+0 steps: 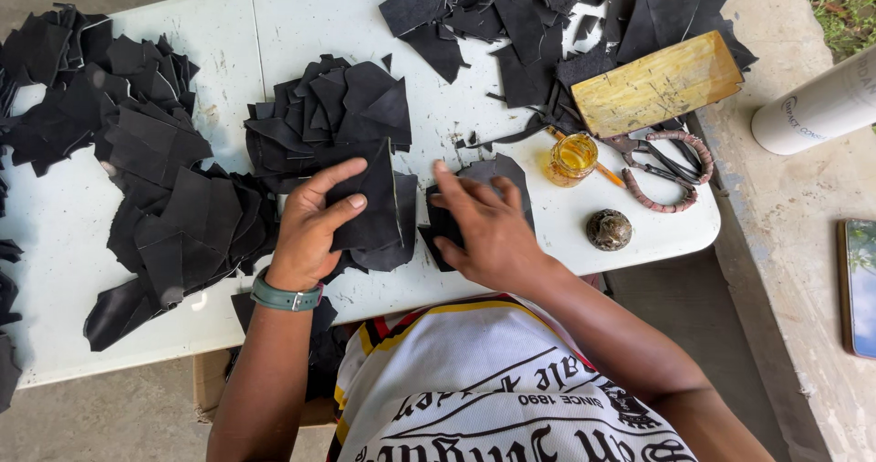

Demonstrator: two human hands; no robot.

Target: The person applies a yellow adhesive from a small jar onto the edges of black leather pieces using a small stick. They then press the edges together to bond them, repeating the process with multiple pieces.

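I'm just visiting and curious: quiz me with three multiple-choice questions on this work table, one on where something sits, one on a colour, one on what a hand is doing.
1. Where is the small glass jar?
A. Just left of the scissors
B. On the floor
C. Under the left pile

2. What colour is the band on the left wrist?
A. Red
B. Green
C. White

3. What is the left hand doing?
A. Resting empty on the table
B. Holding the scissors
C. Gripping a dark leather piece

Answers: 1 A, the jar of yellow liquid stands on the white table next to the scissor handles. 2 B, the strap is dark green. 3 C, thumb and fingers pinch the piece's left edge, while the right hand presses flat on another piece.
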